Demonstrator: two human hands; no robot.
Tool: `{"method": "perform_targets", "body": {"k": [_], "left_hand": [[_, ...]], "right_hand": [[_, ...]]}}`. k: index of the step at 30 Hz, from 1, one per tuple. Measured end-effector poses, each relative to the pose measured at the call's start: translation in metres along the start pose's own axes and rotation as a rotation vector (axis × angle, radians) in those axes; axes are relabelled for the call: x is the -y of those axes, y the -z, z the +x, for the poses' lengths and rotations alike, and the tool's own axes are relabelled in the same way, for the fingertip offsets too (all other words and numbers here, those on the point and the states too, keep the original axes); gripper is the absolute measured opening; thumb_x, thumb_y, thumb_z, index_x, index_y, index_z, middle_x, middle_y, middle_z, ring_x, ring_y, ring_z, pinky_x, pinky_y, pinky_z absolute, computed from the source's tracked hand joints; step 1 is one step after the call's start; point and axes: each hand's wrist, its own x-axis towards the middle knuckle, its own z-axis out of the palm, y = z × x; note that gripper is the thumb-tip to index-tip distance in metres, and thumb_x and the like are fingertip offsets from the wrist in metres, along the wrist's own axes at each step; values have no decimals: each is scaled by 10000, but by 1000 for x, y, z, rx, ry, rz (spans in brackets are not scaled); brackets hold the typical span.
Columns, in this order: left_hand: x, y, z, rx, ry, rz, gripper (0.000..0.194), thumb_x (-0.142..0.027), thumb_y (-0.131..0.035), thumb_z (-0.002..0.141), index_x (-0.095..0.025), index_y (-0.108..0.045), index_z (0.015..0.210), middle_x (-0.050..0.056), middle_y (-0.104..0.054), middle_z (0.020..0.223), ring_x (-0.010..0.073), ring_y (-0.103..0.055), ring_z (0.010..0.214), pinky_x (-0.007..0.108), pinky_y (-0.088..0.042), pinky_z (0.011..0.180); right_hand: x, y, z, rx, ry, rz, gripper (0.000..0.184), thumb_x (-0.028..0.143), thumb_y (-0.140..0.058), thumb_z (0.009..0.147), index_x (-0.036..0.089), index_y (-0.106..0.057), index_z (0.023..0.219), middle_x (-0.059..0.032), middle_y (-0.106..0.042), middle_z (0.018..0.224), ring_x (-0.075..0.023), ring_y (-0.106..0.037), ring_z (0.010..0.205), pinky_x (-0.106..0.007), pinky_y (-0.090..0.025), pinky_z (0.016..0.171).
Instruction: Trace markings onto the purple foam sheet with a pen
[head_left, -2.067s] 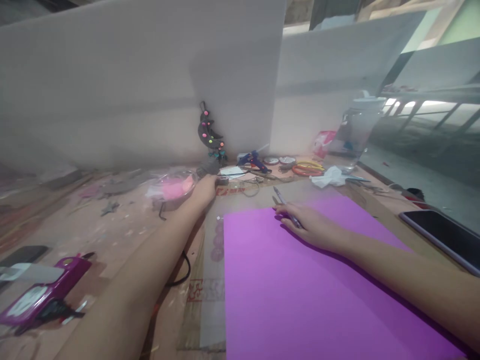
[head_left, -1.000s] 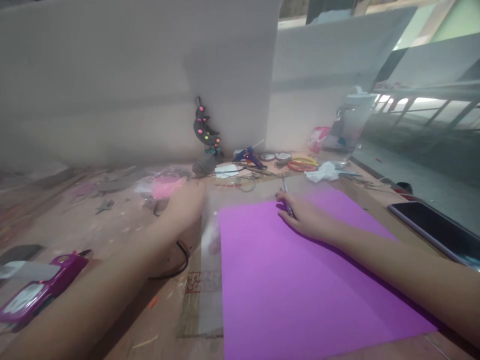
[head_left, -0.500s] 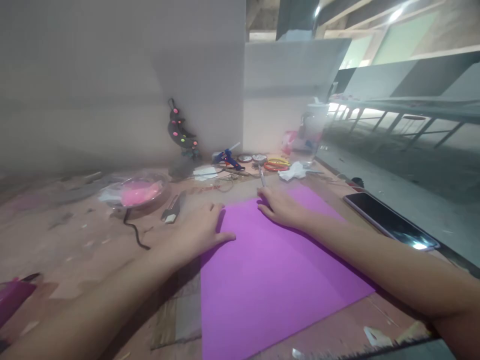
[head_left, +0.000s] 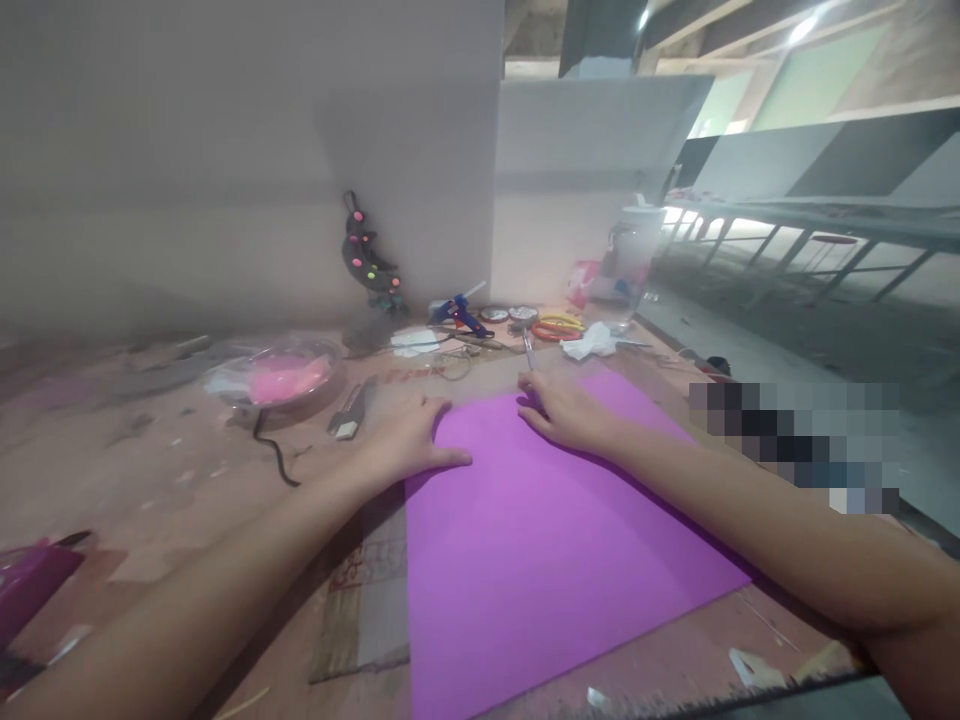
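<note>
A large purple sheet [head_left: 570, 540] lies over a cardboard piece [head_left: 345, 620] on the table. My left hand [head_left: 412, 440] rests at the sheet's upper left edge, thumb and fingers spread, holding nothing. On the sheet's far part, my right hand [head_left: 562, 410] is closed around a pen [head_left: 529, 350] that points away from me. Just left of my left hand lies a small dark tool with a white end [head_left: 348, 415], perhaps a cutter. A clear dish with pink material [head_left: 289, 378] stands further left.
A blue glue gun [head_left: 461, 315], pliers with orange and yellow handles [head_left: 556, 328], a crumpled tissue [head_left: 592, 342] and a clear water bottle [head_left: 630, 265] stand along the back. A dark moon ornament [head_left: 367, 255] leans on the grey partition. A magenta tool [head_left: 34, 585] lies at left.
My left hand has come back from the table's far side, beside the dish, onto the purple sheet's edge. My right hand keeps the pen. The view has shifted right.
</note>
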Motion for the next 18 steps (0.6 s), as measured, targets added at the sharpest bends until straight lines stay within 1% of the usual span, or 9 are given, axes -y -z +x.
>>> {"method": "perform_targets", "body": {"k": [2,4,7,9,11,14,16,18], "left_hand": [[0,0,2,5,5,-24,822,-659,-846,751,-179,-673,1396,176,-707,1358,427,-622,1318,522,-496,1108],[0,0,2,0,14,-44,786,-620,-882,731,-180,-690,1353,165,-717,1337,418,-628,1312,510,-507,1101],[-2,-1,3,-37,36,-76,788,-548,-950,669,-162,-690,1305,175,-705,1331,409,-626,1312,502,-514,1100],[-2,-3,2,-71,47,-107,762,-482,-955,690,-155,-669,1316,171,-705,1345,394,-633,1310,494,-518,1099],[-2,-5,0,-110,48,-142,625,-402,-900,783,-170,-663,1313,142,-733,1321,374,-660,1287,493,-524,1090],[-2,-10,-2,-190,28,-187,327,-276,-757,922,-209,-697,1237,90,-776,1265,336,-694,1249,494,-504,1111],[-1,-12,-3,-253,9,-212,231,-235,-701,960,-217,-720,1189,76,-789,1247,315,-701,1239,490,-477,1141],[-1,-14,-3,-310,-7,-239,211,-230,-679,973,-215,-734,1176,76,-793,1240,304,-701,1235,480,-465,1156]], "right_hand": [[-1,-1,0,3,-5,9,305,262,-569,1012,105,-592,1273,-224,-717,1215,-334,-668,1129,-439,-503,993],[-2,-3,1,6,-17,29,302,266,-573,1010,107,-597,1266,-219,-720,1193,-327,-674,1099,-430,-510,969],[-2,-3,0,1,-32,64,288,272,-583,1001,120,-605,1244,-205,-724,1153,-314,-680,1045,-416,-516,922],[-1,-2,-1,-6,-35,84,267,273,-594,990,140,-609,1220,-184,-727,1124,-303,-683,1014,-408,-512,905],[2,-1,-2,-5,-37,96,245,278,-597,983,155,-606,1195,-161,-728,1078,-289,-683,971,-393,-507,875],[2,3,0,-3,-30,62,222,308,-600,981,162,-599,1148,-154,-717,1043,-287,-674,948,-383,-496,831],[-4,12,3,-11,-24,0,241,360,-651,955,171,-595,1095,-165,-709,1063,-307,-666,978,-396,-491,836],[-16,26,7,-21,-62,-54,291,411,-713,913,189,-581,1047,-161,-707,1065,-317,-665,978,-403,-488,830]]}}
